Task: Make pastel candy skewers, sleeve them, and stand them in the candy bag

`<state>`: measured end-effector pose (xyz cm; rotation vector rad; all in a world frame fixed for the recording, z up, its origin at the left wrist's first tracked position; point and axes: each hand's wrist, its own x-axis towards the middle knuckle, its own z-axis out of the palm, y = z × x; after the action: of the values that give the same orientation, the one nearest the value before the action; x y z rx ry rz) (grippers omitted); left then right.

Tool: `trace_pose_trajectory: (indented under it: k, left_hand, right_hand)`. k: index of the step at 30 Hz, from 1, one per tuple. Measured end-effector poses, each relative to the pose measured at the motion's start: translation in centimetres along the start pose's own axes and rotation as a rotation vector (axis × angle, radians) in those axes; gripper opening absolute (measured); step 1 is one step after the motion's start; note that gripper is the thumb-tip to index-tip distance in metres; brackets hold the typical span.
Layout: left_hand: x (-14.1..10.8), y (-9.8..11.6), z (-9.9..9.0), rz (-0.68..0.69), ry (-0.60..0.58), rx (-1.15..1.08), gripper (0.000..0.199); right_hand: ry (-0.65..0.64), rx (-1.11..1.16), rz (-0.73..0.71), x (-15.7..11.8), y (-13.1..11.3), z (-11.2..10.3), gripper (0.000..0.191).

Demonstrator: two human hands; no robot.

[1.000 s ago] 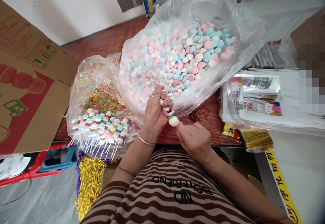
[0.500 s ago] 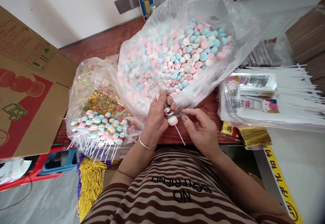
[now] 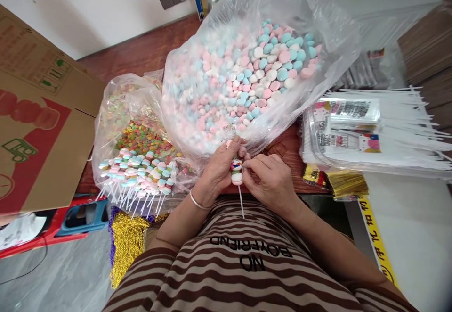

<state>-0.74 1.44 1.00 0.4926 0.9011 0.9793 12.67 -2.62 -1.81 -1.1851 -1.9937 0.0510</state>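
The person's left hand (image 3: 219,168) grips the upper part of a candy stick (image 3: 237,178), held out over the counter's (image 3: 155,43) front edge, its white end pointing down. The right hand (image 3: 270,180) has its fingers bent close at the candy's side; whether they pinch anything, I can't tell. Below, black capitals on the striped shirt (image 3: 169,283) spell "NO BOYFRIEND". Toward the counter's front right, a clear tray (image 3: 353,166) carries white sticks (image 3: 406,128) and printed packets (image 3: 353,114), their black lettering too small for me to read. A yellow strip (image 3: 374,241) below shows Chinese characters. By the counter's left end, a carton (image 3: 31,114) bears green handling symbols and a red panel.
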Motion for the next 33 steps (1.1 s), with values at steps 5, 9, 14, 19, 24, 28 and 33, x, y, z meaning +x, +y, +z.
trace_pose_trajectory:
  k: [5, 9, 14, 19, 24, 28, 33]
  left_hand:
    - [-3.7, -1.1, -2.1, -0.116, -0.063, 0.089, 0.073]
    - [-5.0, -2.1, -3.0, -0.051, -0.056, 0.144, 0.071]
    - [-4.6, -3.4, -3.7, 0.134, -0.032, 0.239, 0.052]
    - [-3.8, -4.0, -3.6, 0.141, 0.062, 0.202, 0.057]
    - [-3.0, -2.5, -1.9, 0.134, 0.125, -0.001, 0.051]
    - [-1.9, -0.9, -0.7, 0.191, 0.138, -0.126, 0.047]
    - [-0.8, -0.4, 0.1, 0.231, 0.143, -0.153, 0.04]
  right_hand:
    - [-0.055, 0.163, 0.095, -1.2, -0.2, 0.2, 0.018]
    - [-0.061, 0.21, 0.056, -1.4, 0.0, 0.4, 0.019]
    - [-0.046, 0.246, 0.015, -1.0, 0.2, 0.5, 0.017]
    - [-0.041, 0.249, -0.096, -0.6, 1.0, 1.0, 0.016]
    - [-0.037, 0.214, -0.091, 0.0, 1.7, 1.3, 0.014]
    - [0.009, 0.339, 0.179, -0.2, 0.6, 0.8, 0.014]
    - [-0.031, 0.134, 0.167, -1.2, -0.3, 1.1, 0.023]
